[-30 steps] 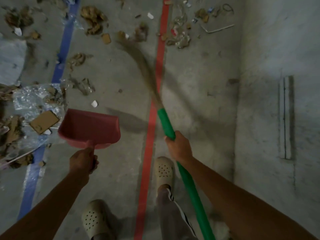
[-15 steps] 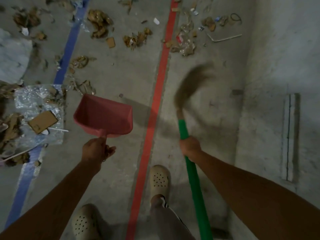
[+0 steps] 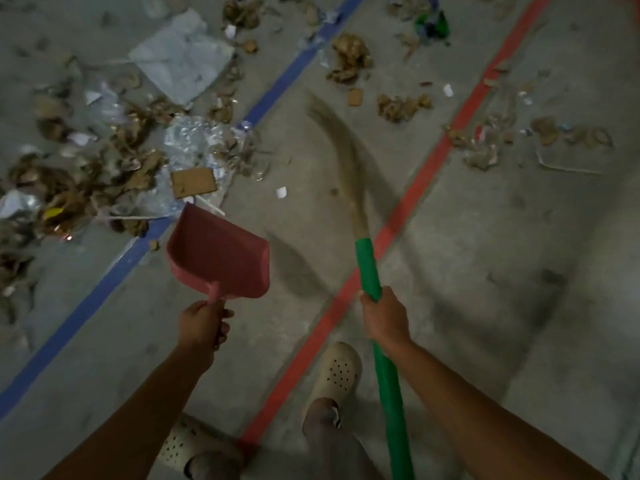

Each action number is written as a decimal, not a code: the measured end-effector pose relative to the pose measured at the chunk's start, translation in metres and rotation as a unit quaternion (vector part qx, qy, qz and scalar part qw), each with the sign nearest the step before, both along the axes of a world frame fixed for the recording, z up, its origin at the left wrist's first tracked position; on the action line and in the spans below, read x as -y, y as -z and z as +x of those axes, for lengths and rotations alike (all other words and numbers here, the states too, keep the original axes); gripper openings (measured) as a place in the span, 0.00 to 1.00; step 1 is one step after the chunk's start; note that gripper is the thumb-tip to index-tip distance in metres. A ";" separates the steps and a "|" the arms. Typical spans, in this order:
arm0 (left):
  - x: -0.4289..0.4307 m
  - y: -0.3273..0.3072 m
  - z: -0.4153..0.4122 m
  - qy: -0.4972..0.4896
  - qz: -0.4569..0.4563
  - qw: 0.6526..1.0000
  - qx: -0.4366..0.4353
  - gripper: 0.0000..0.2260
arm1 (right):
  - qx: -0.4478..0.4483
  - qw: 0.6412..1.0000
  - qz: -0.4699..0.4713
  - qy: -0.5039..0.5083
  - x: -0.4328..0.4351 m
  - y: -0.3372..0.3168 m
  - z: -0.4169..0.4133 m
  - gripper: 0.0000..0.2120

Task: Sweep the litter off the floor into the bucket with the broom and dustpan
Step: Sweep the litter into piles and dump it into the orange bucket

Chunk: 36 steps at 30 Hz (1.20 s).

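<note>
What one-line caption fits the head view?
Left hand holds empty red dustpan; right hand swings green-handled broom toward floor litter.

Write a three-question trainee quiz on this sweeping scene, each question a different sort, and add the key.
1. True or false: the red plastic dustpan already holds litter.
2. Multiple choice: the right hand grips A) the green broom handle, B) the dustpan, C) a scrap of brown cardboard.
3. Fill in: the broom's blurred bristles lie between the blue floor stripe and the ____ floor stripe.

Key: 1. False, its tray looks empty. 2. A; the left hand holds the dustpan. 3. Red.
</note>
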State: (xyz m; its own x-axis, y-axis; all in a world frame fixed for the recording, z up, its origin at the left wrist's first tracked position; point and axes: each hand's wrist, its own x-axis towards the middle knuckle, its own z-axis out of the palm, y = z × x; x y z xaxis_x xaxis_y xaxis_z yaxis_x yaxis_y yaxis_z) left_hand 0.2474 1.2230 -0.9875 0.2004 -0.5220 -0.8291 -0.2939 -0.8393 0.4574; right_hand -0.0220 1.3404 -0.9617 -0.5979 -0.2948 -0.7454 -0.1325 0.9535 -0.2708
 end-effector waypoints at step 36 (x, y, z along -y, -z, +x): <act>0.001 -0.048 0.342 -0.206 -0.027 0.978 -0.032 0.08 | 0.057 0.935 -0.168 -0.307 0.165 -0.080 0.297 0.10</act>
State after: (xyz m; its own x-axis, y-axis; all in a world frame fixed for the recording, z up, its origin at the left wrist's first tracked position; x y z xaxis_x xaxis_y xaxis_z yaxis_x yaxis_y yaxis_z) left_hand 0.5891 1.2224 -0.9395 0.3513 -0.4514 -0.8203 0.0939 -0.8547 0.5105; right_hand 0.2747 1.1753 -0.8819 -0.1624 -0.7850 -0.5979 -0.5787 0.5665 -0.5866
